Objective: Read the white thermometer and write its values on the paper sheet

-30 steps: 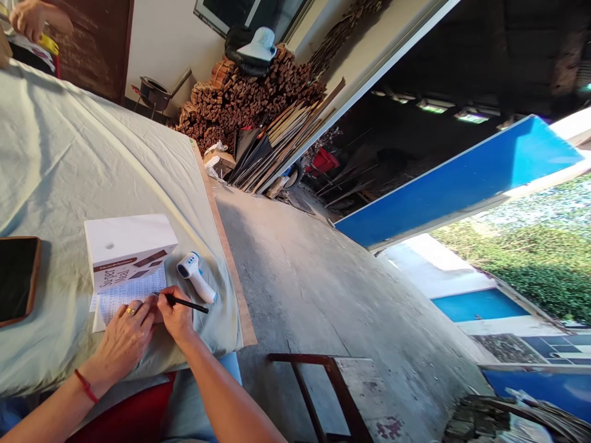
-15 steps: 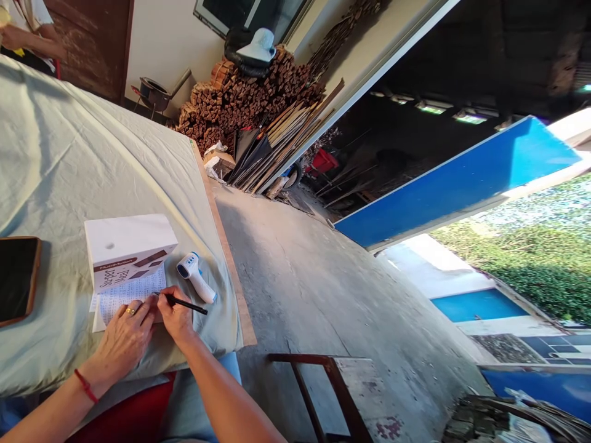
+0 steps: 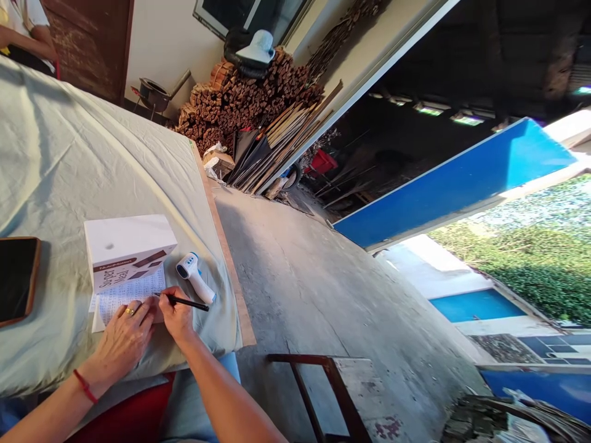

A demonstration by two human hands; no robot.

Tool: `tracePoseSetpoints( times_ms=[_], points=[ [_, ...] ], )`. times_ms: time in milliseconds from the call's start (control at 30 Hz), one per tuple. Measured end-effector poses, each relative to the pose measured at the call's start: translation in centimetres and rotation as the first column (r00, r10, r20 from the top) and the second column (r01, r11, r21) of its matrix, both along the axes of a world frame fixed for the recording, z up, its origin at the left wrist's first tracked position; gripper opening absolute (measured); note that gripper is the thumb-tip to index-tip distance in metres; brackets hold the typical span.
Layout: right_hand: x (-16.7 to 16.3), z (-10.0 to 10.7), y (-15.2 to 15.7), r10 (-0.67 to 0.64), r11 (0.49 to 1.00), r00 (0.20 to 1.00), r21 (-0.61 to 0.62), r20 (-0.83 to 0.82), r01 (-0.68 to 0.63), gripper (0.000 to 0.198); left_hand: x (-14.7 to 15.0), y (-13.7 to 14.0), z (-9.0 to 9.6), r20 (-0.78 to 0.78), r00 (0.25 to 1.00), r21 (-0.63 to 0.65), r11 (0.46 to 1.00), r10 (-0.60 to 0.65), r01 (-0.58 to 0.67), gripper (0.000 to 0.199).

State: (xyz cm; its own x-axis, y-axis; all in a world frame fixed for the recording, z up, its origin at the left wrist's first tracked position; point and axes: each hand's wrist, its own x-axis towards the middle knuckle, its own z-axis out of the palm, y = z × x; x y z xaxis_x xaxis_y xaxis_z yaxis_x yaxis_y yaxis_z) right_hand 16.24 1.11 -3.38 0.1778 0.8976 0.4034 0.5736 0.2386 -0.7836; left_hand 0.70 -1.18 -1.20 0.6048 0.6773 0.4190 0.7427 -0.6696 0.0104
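Observation:
My right hand is closed around a black pen, its tip down at the paper's right side. Beside it my left hand lies flat on the sheet of paper, fingers stretched out, a ring on one finger and a red band at the wrist. Dense rows of marks cover the paper, partly hidden by my hands. A white box with brown print stands at the paper's far edge. Just right of the paper lies a white and blue infrared thermometer.
A phone in a brown case lies at the left on the cloth-covered table. Another person is at the table's far left. A wooden chair stands on the concrete floor to the right. Stacked firewood lines the back wall.
The pen's back end has tipped slightly to the right and upward. My left hand stays in place. The other person's arm at the far left has shifted.

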Motion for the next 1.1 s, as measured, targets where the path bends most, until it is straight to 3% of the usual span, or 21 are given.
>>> tracePoseSetpoints(
  times_ms=[300, 800, 1100],
  points=[
    [0.02, -0.2, 0.0, -0.016, 1.0, 1.0, 0.02, 0.006, 0.016, 0.015, 0.03, -0.01, -0.1, 0.059, 0.998, -0.11, 0.994, 0.006, 0.0, 0.028],
    [0.15, -0.19, -0.05, -0.011, 0.999, 0.998, 0.039, 0.054, 0.009, 0.015, 0.02, -0.07, -0.04, 0.048, 0.999, -0.037, 0.999, 0.005, -0.003, 0.027],
    [0.0, -0.55, -0.08, -0.047, 0.998, 0.999, 0.037, -0.001, 0.047, 0.014, 0.02, -0.07, -0.3, 0.043, 0.999, -0.083, 0.997, 0.007, -0.003, 0.03]
  ],
)
